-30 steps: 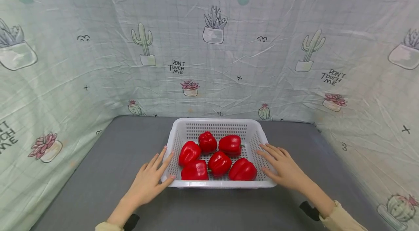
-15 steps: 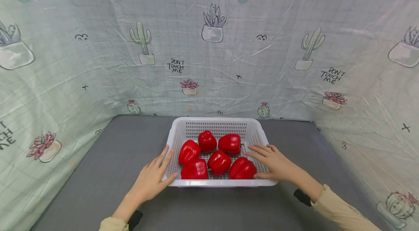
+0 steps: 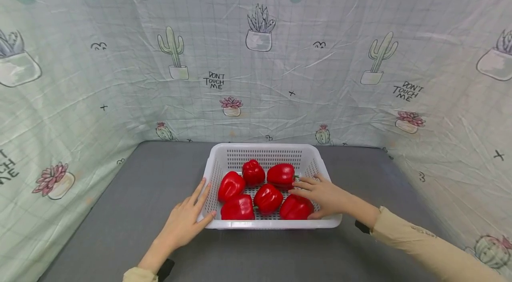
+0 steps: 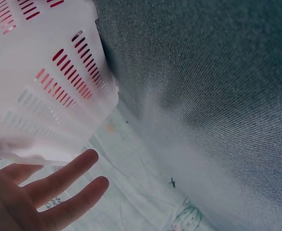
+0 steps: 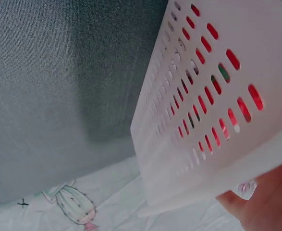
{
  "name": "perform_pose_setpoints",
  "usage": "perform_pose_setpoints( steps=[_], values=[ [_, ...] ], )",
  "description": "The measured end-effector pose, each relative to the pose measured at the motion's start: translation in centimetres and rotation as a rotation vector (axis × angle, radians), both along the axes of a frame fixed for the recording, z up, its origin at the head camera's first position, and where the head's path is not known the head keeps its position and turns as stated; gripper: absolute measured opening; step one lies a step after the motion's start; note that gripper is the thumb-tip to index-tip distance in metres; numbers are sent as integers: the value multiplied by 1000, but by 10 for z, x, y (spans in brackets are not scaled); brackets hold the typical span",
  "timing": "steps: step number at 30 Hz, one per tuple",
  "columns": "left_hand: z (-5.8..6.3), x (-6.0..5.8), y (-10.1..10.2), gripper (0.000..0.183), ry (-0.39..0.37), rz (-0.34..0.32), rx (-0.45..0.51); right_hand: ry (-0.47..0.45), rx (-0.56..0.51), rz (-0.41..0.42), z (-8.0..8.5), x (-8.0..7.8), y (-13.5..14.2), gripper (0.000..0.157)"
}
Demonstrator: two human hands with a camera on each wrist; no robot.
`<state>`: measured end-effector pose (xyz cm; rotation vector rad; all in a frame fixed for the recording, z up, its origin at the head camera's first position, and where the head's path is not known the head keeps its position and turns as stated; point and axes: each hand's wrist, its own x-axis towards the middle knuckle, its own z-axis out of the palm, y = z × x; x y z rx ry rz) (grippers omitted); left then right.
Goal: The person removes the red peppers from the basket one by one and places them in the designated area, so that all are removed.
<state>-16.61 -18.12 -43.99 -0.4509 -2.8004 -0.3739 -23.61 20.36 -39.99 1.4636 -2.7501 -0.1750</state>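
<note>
A white slotted plastic basket holds several red bell peppers, among them a front right bell pepper and a back right one with a green stem. My left hand rests at the basket's left rim, fingers spread and fairly straight. In the left wrist view the left hand's fingers extend beside the basket wall. My right hand reaches over the right rim, its fingers extended above the front right pepper and thumb near that pepper's right side. The right wrist view shows only part of the right hand beyond the rim.
The basket stands on a grey tabletop, near its back edge. A pale cloth with cactus prints hangs behind and along both sides.
My right hand has moved left and inward, from beside the right rim to over the front right pepper. The left hand has barely shifted; the peppers look unmoved.
</note>
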Motion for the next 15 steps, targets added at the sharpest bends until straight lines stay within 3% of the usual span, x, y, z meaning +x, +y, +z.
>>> perform_pose_setpoints(
  steps=[5,15],
  values=[
    [-1,0,1,69,6,-2,-6,0,54,13,-4,-2,-2,80],
    [0,0,0,69,33,-6,-22,10,12,55,-11,-5,-2,82]
  ],
)
